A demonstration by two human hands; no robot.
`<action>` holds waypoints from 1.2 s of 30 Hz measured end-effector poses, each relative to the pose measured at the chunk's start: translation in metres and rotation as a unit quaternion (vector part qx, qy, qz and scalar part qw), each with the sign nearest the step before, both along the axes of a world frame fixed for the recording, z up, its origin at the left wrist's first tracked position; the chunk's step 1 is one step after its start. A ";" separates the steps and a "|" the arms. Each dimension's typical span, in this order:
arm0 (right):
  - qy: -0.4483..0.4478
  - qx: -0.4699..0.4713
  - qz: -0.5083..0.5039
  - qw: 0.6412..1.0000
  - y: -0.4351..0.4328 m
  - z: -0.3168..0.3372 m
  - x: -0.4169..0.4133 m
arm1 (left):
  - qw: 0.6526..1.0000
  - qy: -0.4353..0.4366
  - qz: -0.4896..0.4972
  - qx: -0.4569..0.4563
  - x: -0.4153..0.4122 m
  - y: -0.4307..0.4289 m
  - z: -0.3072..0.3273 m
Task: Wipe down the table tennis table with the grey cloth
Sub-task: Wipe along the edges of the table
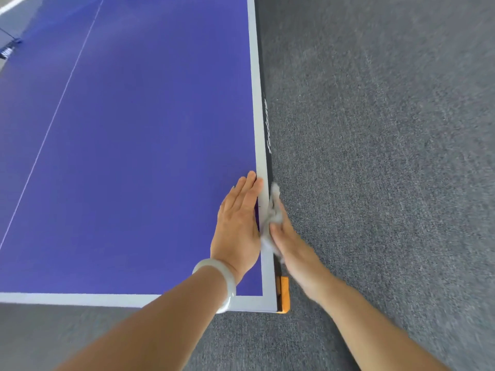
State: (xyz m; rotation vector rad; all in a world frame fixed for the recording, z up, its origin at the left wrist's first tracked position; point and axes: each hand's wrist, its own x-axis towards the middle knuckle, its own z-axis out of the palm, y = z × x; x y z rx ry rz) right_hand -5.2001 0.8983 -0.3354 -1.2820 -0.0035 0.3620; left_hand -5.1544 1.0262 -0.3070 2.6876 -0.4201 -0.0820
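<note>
Net clamp (9,46) sits far up at the top left, dark & small. Next comes the table (134,156), w/ its big blue top & a thin white line (55,116) running down it. A pale border goes round the edge.

Your left hand (237,228) lies flat on the blue top, palm down, fingers straight & close together. It is right by the pale border on the right side. You wear a pale bracelet (223,282) on that wrist.

Just beside that hand is the grey cloth (271,218). It lies over the pale border & down the table's dark side. It is bunched up & touches the edge nr the close corner.

Your right hand (293,246) holds the cloth from the outer side, thumb on top of it, & presses it to the table's side. So the cloth sits between your two hands. A bit of it sticks out past the right hand's fingers, which are blurry.

Below the right wrist, an orange corner piece (284,294) shows under the table corner. Grey carpet (388,156) fills the right side.
</note>
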 end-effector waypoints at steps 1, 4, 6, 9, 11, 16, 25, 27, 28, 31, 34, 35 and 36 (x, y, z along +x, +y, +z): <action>0.032 -0.009 -0.006 0.999 -0.002 0.003 0.023 | 1.000 0.003 0.001 -0.003 0.000 0.000 0.000; 0.091 0.000 -0.045 0.995 -0.002 0.006 0.064 | 1.000 0.005 0.007 0.002 0.000 0.000 0.001; 0.098 -0.006 -0.042 0.994 0.001 0.007 0.051 | 1.000 0.003 0.004 -0.002 0.000 0.000 0.002; 0.086 -0.002 -0.007 0.996 0.006 0.008 -0.003 | 1.000 0.001 0.005 0.004 0.001 -0.002 0.003; 0.099 -0.008 -0.002 0.995 0.006 0.006 -0.017 | 1.000 0.004 0.010 0.018 0.001 -0.002 0.002; 0.098 -0.043 -0.006 0.994 0.000 0.006 0.061 | 0.999 0.011 0.021 0.040 0.000 -0.005 0.005; 0.161 -0.042 -0.058 0.984 0.000 -0.013 0.125 | 0.996 0.034 0.036 0.074 -0.001 -0.011 0.010; 0.159 -0.070 -0.065 0.983 0.001 -0.012 0.127 | 0.995 0.039 0.038 0.081 -0.001 -0.011 0.011; 0.158 -0.081 -0.064 0.982 0.001 -0.012 0.128 | 0.995 0.036 0.036 0.085 -0.001 -0.010 0.011; 0.159 -0.088 -0.058 0.982 -0.001 -0.013 0.127 | 0.994 0.011 -0.004 0.110 0.006 -0.009 0.013; 0.155 -0.088 -0.047 0.983 -0.003 -0.011 0.127 | 0.997 -0.014 -0.029 0.071 0.034 -0.005 0.020; 0.152 -0.086 -0.050 0.983 -0.003 -0.011 0.126 | 0.998 -0.027 -0.017 0.050 0.049 -0.004 0.023; 0.150 -0.084 -0.053 0.984 -0.003 -0.011 0.126 | 0.999 -0.035 0.003 0.033 0.064 -0.003 0.024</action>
